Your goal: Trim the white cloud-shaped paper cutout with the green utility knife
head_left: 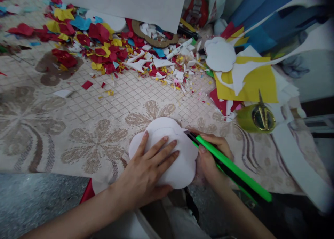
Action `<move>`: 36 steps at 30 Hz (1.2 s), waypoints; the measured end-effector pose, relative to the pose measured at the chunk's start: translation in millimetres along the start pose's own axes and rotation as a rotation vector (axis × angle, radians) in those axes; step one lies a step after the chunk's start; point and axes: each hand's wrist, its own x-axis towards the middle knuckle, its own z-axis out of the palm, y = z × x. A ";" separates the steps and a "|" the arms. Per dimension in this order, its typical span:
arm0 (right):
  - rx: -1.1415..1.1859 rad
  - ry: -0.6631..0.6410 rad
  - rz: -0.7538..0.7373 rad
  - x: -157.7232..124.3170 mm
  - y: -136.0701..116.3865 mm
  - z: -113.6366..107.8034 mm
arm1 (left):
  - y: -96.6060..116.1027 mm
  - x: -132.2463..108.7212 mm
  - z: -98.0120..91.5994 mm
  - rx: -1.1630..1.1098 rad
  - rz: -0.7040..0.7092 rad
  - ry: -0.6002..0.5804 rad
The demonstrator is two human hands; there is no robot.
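Observation:
A white cloud-shaped foam cutout [167,134] lies on the patterned cloth [78,127] near the front edge. My left hand [148,169] lies flat on it with fingers spread, pressing it down. My right hand [211,155] is closed round a green and black utility knife [229,166]. The knife's tip touches the cutout's upper right edge.
A heap of red, yellow, blue and white paper scraps [104,47] covers the far side. A second white cloud shape [220,54] and a yellow sheet [250,80] lie at the right. A yellow-green tape roll with scissors [257,118] stands near my right hand. A large white sheet [135,2] lies behind.

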 end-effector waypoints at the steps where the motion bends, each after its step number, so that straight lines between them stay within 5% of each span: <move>1: 0.004 -0.051 0.021 4.0 0.6 -5.4 | -0.3 0.0 -0.3 0.001 0.005 -0.002; 5: 0.001 -0.273 0.035 28.5 -2.1 -23.7 | -1.8 -0.5 -0.4 0.007 0.014 -0.013; 12: -0.025 -0.596 -0.189 60.3 -7.1 -24.6 | -2.2 -1.1 0.9 0.020 0.024 -0.016; 36: -0.037 -0.768 -0.199 81.7 -0.4 -30.1 | -0.7 0.1 -1.7 0.012 0.005 -0.025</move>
